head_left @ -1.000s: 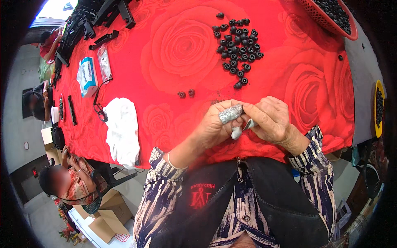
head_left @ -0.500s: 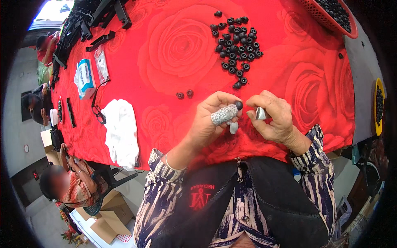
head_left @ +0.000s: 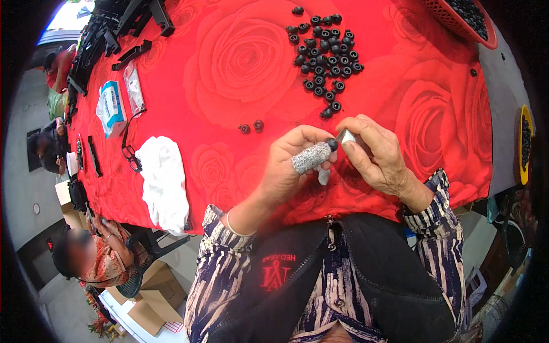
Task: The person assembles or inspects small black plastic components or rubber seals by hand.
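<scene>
Pinched at the tip of the left hand (head_left: pixel 291 166), between the thumb and a finger wrapped in a grey knitted finger guard (head_left: pixel 310 157), sits a small black ring-shaped part (head_left: pixel 331 144). The right hand (head_left: pixel 374 155) meets it from the other side, its fingers closed around a small silvery blade-like tool (head_left: pixel 345 136) whose end touches or nearly touches the black part; which of the two I cannot tell. Both hands hover just above the near edge of the red rose-patterned tablecloth (head_left: pixel 240 68), close to the person's body, with striped sleeves running back from the wrists.

Taking the held part as the landmark: just beyond it, farther up the cloth, lies a loose heap of the same black ring parts (head_left: pixel 326 57). Two stray black parts (head_left: pixel 251 126) lie side by side on the cloth to its left. Farther left and a little nearer the table edge is a crumpled white cloth (head_left: pixel 164 183), and beyond that a blue and white packet (head_left: pixel 111 107). Far up and to the right of the held part, a red basket (head_left: pixel 457 23) holding dark pieces sits at the table's far corner. Well off to the right, past the cloth's edge, stands a yellow bowl (head_left: pixel 524 150) with dark contents. Another person sits low at the left, away from the hands.
</scene>
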`<state>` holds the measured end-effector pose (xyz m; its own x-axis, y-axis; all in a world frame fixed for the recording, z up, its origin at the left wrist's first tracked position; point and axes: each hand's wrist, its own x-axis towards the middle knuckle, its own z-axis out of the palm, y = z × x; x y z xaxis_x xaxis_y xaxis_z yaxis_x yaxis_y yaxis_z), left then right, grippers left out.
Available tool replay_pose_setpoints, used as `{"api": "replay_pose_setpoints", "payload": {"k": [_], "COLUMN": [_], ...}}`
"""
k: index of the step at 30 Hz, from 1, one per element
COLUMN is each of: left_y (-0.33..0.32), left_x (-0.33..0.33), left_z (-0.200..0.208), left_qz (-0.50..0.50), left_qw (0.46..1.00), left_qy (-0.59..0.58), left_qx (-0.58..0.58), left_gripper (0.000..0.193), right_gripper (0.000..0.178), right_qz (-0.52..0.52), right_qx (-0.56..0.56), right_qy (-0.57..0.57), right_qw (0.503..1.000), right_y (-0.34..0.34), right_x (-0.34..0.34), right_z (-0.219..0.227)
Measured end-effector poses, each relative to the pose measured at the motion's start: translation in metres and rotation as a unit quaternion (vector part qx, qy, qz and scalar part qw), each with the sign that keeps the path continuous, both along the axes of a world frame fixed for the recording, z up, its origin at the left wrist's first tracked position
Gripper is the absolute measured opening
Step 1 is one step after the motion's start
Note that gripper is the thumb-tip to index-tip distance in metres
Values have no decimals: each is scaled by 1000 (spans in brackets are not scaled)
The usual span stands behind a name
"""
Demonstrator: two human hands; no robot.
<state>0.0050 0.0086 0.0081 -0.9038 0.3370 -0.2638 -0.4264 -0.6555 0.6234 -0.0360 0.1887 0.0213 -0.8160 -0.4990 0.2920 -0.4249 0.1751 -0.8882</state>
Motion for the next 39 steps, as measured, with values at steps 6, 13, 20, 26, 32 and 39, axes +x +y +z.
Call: {"api": "replay_pose_setpoints", "payload": {"k": [6,13,20,26,32,39], "left_y": [-1,0,0,0,2,2], "left_x": [1,1,1,1,0,2], "left_z": [-2,-1,-2,1,-1,0], "left_qz": [1,3,9,2,4,6], "left_qw": [1000,999,998,996,995,996], "left_qy": [3,24,33,47,53,50], "left_qx": [-23,-46,-53,-79,-84,-75], "left_gripper": [22,21,21,21,21,21], "right_gripper": [22,22,22,21,21,20], "right_qz": [6,5,7,1,-4,6], "right_qx": [13,10,2,5,-6,4], "right_qy": [-13,-21,-8,-8,10,-14], "right_qw": [1000,1000,1000,1000,1000,1000], "right_y": [1,2,1,2,1,1], "right_x": [-1,-1,-1,-2,-2,-1], "right_z": [0,1,-2,-1,-5,0]}}
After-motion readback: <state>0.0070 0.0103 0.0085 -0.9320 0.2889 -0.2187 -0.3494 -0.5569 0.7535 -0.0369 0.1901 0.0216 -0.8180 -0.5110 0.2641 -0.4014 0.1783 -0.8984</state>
